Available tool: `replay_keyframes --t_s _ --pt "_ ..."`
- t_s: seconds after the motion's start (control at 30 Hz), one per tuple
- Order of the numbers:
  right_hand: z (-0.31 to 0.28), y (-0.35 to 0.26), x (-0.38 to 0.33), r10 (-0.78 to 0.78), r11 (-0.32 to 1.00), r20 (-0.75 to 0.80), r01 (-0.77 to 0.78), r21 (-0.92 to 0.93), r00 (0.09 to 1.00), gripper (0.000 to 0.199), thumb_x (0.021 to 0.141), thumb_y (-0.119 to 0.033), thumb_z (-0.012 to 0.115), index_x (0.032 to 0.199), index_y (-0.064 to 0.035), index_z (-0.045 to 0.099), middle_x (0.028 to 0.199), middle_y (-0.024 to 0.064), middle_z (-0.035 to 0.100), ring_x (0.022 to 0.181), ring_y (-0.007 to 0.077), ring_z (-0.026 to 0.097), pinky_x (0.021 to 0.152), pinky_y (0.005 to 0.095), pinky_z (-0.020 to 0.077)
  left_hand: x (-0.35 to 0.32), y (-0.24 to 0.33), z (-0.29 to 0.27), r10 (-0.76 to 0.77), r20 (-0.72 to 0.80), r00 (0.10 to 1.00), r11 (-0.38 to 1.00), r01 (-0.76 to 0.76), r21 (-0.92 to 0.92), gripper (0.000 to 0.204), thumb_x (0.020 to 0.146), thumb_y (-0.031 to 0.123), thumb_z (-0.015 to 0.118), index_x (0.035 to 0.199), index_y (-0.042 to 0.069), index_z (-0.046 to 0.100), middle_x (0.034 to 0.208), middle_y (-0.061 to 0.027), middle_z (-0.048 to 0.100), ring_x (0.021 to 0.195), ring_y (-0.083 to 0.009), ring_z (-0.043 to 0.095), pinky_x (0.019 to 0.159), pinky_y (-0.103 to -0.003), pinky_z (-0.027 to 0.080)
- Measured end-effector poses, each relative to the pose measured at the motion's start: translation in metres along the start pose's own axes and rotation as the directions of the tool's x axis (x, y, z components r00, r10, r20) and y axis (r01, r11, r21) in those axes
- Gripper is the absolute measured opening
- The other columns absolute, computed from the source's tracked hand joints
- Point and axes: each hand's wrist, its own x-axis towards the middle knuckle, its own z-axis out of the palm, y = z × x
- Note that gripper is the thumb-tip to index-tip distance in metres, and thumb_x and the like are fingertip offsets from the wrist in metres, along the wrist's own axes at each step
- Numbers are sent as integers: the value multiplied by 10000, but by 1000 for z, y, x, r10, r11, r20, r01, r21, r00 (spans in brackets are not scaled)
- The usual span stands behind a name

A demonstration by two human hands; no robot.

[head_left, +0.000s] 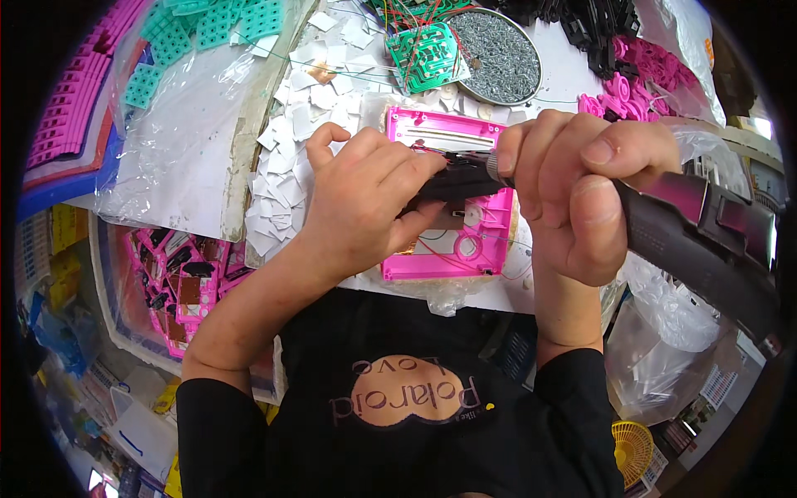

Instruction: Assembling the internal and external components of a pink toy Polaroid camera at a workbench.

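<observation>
Gripping 1 pink casing [490, 241]: left hand [365, 199]; right hand [573, 183], 1 screwdriver [706, 232].

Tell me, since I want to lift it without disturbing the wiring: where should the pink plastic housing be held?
Probably by the pink plastic housing's long outer right edge and near bottom edge, coming from the near side. It lies flat and open side up, with thin wires crossing its inside, and the left hand covers its middle, so the bare rim seems safest.
</observation>
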Motion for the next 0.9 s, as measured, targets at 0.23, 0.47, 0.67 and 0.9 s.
replay_keyframes --t_s 0.23,0.47,0.67,0.9 --pt "1 4 0 -12 1000 5 12 1 1000 206 1020 -249 590 1157 -132 490 677 -2 472 577 144 476 688 373 488 -1 -2 2 8 -15 1000 1000 -8 -16 516 689 224 858 1175 166 692 913 42 674 870 -176 600 875 -412 287" --pt "4 4 1 -10 1000 16 10 7 1000 211 1017 -245 596 1147 -123 483 669 0 468 575 144 477 684 370 492 -3 -5 4 42 -23 999 998 -42 -41 539 697 229 860 1197 153 673 962 39 688 860 -185 603 874 -421 288" --pt "4 8 2 -10 999 28 11 -32 1000 423 948 -280 675 1238 -87 435 819 57 501 735 189 497 760 398 494 -3 -5 7 107 -93 990 993 -111 -38 439 695 240 840 1085 128 673 904 46 645 849 -166 580 873 -453 300" --pt "-2 16 6 -18 1000 73 17 16 997 815 828 -353 810 1428 -33 362 1093 153 557 1027 270 538 909 452 496 -2 -7 9 96 -67 993 995 -98 -35 416 704 246 832 1073 129 681 932 55 649 874 -159 586 879 -454 296"
